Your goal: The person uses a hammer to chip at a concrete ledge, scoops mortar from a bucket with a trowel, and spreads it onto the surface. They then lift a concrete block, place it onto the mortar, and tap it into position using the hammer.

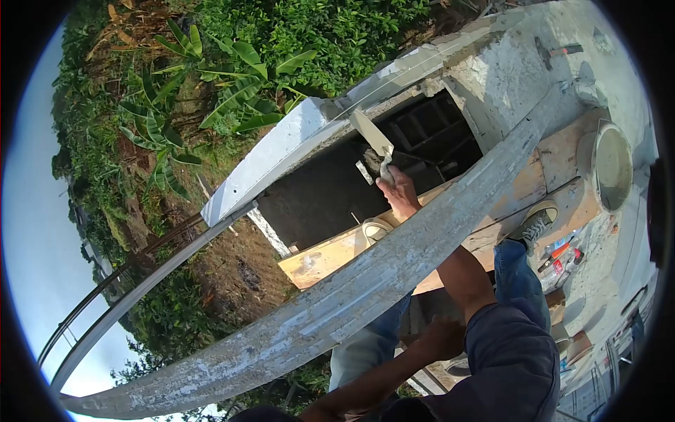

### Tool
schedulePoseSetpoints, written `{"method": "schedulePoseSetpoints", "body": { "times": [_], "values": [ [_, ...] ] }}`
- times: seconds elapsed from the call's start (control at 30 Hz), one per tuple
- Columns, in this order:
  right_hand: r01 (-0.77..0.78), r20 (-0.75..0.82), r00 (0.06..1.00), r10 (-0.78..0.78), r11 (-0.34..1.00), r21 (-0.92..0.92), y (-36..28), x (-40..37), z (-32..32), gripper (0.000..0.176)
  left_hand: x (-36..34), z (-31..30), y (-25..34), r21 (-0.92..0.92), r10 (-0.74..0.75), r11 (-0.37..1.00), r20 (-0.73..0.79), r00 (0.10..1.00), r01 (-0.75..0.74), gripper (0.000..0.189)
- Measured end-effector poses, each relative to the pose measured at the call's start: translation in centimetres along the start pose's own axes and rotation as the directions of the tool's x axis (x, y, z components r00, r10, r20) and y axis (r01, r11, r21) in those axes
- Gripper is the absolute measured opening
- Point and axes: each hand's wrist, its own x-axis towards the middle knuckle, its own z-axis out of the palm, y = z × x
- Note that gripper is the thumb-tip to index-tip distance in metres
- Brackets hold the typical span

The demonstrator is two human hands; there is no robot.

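Observation:
A pointed trowel (pixel 370 133) is gripped by its handle in my right hand (pixel 399 192). The blade extends up and away, over the edge of a dark opening and close to the pale block wall (pixel 281 158). My right arm passes beneath a long, weathered grey beam (pixel 351 288) that crosses the view in front of me. My left hand (pixel 443 337) is closed, low and near my legs, below the beam. Whether it holds anything is hidden.
My shoes stand on wooden planks (pixel 506 204) beside the dark opening (pixel 316 197). At right are a mortar bucket (pixel 610 167), plastic bottles (pixel 555 271) and a hammer (pixel 562 50). A metal rail (pixel 140 292) runs at left; plants grow on lower ground beyond the wall.

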Motion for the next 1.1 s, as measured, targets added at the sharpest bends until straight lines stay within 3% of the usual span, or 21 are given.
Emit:
{"method": "schedulePoseSetpoints", "body": {
  "times": [0.03,0.1,0.13,0.2,0.3,0.37,0.43,0.53,0.6,0.63,0.67,0.7,0.73,0.8,0.83,0.87,0.9,0.97,1.0,1.03,1.1],
  "values": [
    [-0.249,-0.013,0.969,0.248,0.967,-0.064,-1.1,0.9,-2.0,0.032,0.3,-1.0,0.5,-0.004,-0.003,1.0,-0.004,1.0,0.003,0.028],
    [-0.384,0.038,0.921,0.388,0.919,-0.089,-7.1,1.8,2.3,0.043,0.7,-4.0,1.6,0.004,-0.155,0.986,0.36,0.92,0.165,0.048],
    [-0.536,0.22,0.837,0.501,0.832,0.143,-9.3,3.4,3.4,0.052,0.5,-3.6,1.4,0.002,-0.163,0.985,0.362,0.918,0.174,0.048],
    [-0.664,0.481,0.706,0.52,0.722,0.195,-9.6,7.7,3.6,0.056,0.0,-2.1,0.7,0.006,-0.021,1.0,0.004,1.0,0.021,0.03],
    [-0.791,0.671,0.547,0.5,0.572,0.218,-6.6,9.1,3.9,0.058,0.1,1.5,-1.2,-0.148,-0.025,0.989,-0.204,0.979,-0.005,0.033],
    [-0.806,0.692,0.541,0.478,0.53,0.264,-4.9,6.8,2.2,0.057,0.5,-0.4,-0.7,-0.072,-0.001,0.997,-0.05,0.999,-0.002,0.034],
    [-0.635,0.198,0.769,0.607,0.694,0.338,-2.2,3.8,-4.1,0.054,1.4,-3.0,0.6,-0.002,0.01,1.0,0.113,0.994,-0.01,0.036],
    [-0.622,0.008,0.751,0.661,0.702,0.346,-6.3,-2.6,-5.1,0.051,2.5,-3.7,2.2,-0.006,-0.049,0.999,0.262,0.964,0.053,0.039],
    [-0.753,0.375,0.573,0.729,0.649,-0.111,-13.1,-6.5,-3.7,0.036,3.2,-1.3,1.2,0.022,-0.128,0.992,0.246,0.961,0.126,0.038],
    [-0.753,0.357,0.582,0.731,0.65,-0.105,-16.5,-8.6,-0.9,0.036,3.4,-0.8,1.0,0.02,-0.153,0.988,0.237,0.959,0.153,0.038],
    [-0.667,0.026,0.661,0.75,0.603,-0.437,-19.9,-11.2,2.7,0.032,3.4,-0.4,0.9,0.022,-0.165,0.986,0.247,0.955,0.165,0.038],
    [-0.607,-0.312,0.743,0.593,0.399,-0.687,-22.8,-14.4,4.5,0.029,3.4,0.1,0.5,0.007,-0.159,0.987,0.247,0.956,0.163,0.039],
    [-0.545,-0.347,0.825,0.446,0.466,-0.697,-25.0,-18.0,4.6,0.03,3.5,0.3,0.4,-0.004,-0.127,0.991,0.264,0.956,0.132,0.039],
    [-0.449,-0.462,0.885,0.047,0.345,-0.824,-29.6,-25.9,4.9,0.035,3.9,-0.3,1.8,0.069,-0.157,0.987,0.265,0.951,0.144,0.038],
    [-0.42,-0.474,0.863,-0.175,0.272,-0.866,-31.7,-29.4,4.9,0.037,4.2,0.6,1.3,0.034,-0.125,0.992,0.237,0.963,0.12,0.037],
    [-0.463,-0.434,0.841,-0.322,-0.015,-0.886,-34.9,-32.6,5.4,0.043,4.0,1.7,0.4,-0.064,-0.061,0.995,0.144,0.988,0.071,0.036],
    [-0.349,-0.26,0.812,-0.523,-0.076,-0.934,-36.8,-35.8,3.4,0.041,4.1,2.7,-0.6,-0.119,-0.051,0.991,0.091,0.995,0.061,0.035],
    [-0.537,-0.343,0.694,-0.633,-0.138,-0.832,-42.8,-39.5,3.9,0.031,4.3,3.6,-1.7,-0.075,-0.079,0.994,0.001,0.997,0.078,0.033],
    [-0.506,-0.199,0.787,-0.585,-0.426,-0.75,-46.3,-40.6,3.1,0.042,4.2,3.2,-1.6,-0.131,-0.144,0.981,-0.012,0.99,0.141,0.032],
    [-0.663,-0.337,0.684,-0.647,-0.357,-0.658,-48.9,-40.5,3.2,0.042,4.0,2.5,-1.3,-0.182,-0.212,0.962,-0.017,0.977,0.205,0.03],
    [-0.709,-0.364,0.647,-0.67,-0.353,-0.611,-52.7,-40.7,-1.4,0.045,3.2,0.3,-0.5,-0.133,-0.234,0.965,-0.06,0.97,0.225,0.034]
  ]
}}
